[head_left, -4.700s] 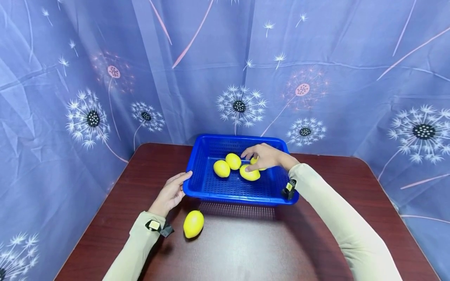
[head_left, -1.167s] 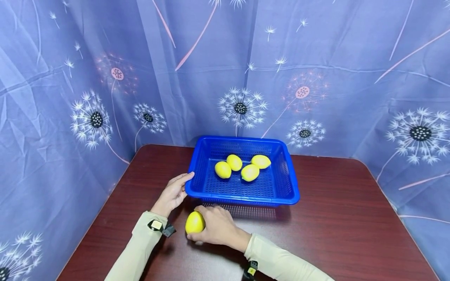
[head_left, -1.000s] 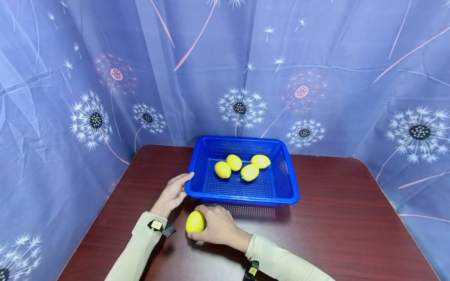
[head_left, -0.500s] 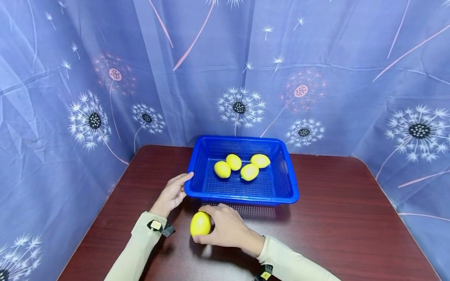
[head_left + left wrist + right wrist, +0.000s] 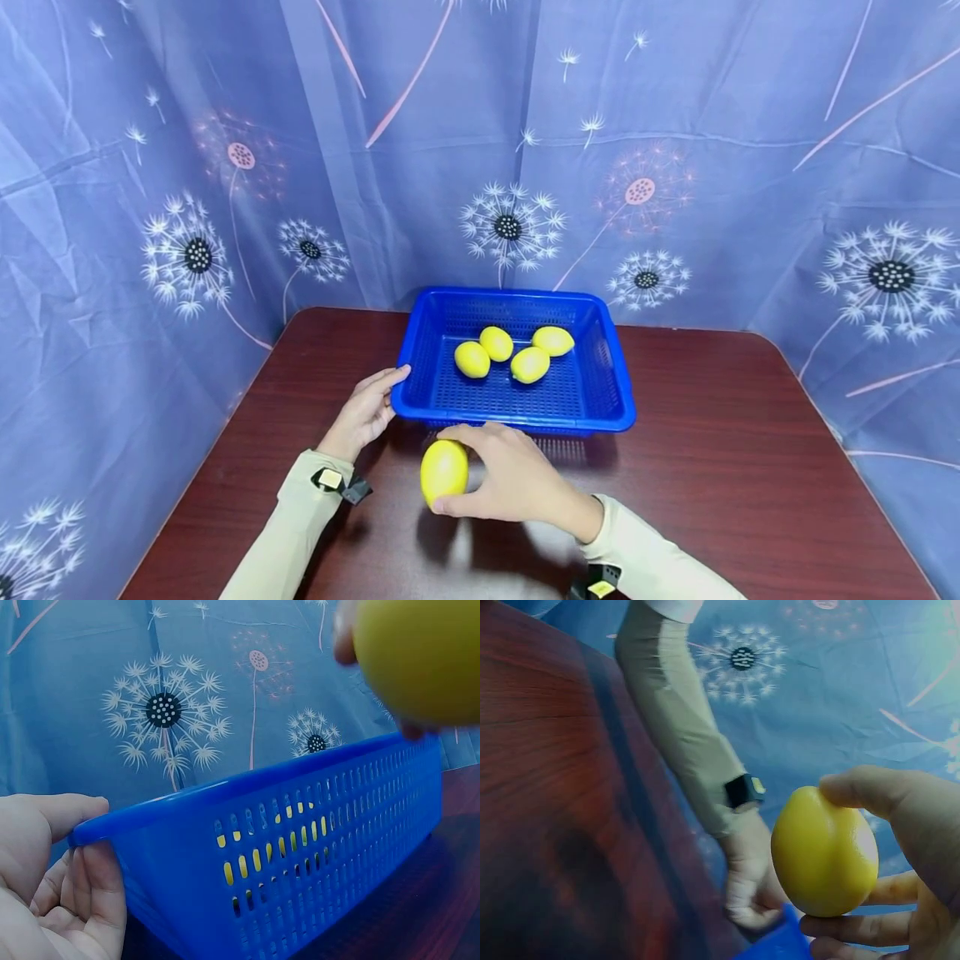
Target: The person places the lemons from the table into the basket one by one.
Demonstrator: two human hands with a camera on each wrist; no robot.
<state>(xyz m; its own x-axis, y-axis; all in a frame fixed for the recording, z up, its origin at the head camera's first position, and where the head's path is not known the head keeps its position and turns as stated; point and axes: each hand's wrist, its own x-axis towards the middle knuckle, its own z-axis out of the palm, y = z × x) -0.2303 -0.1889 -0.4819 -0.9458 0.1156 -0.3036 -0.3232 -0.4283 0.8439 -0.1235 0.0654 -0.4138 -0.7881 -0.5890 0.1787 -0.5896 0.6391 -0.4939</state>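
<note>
A lemon [image 5: 444, 473] is pinched between the thumb and fingers of my right hand [image 5: 517, 477], lifted above the table just in front of the basket. In the right wrist view the same lemon [image 5: 825, 853] fills the grip. My left hand [image 5: 365, 414] holds the left front corner of the blue plastic basket [image 5: 517, 417], thumb over the rim and fingers curled beneath it, as the left wrist view shows. Inside the basket lie several lemons: two touching at the left, one lemon [image 5: 472, 360] among them, and two touching at the right, including one lemon [image 5: 530, 365].
The basket stands near the back of a dark red-brown wooden table [image 5: 720, 450]. Behind and at both sides hangs a blue curtain [image 5: 420, 217] printed with dandelions. Each wrist wears a small black camera strap, such as the left strap [image 5: 341, 483].
My right hand has left the basket, taken hold of the lemon on the table, and raised it up and to the right. The left hand keeps its grip on the basket.
</note>
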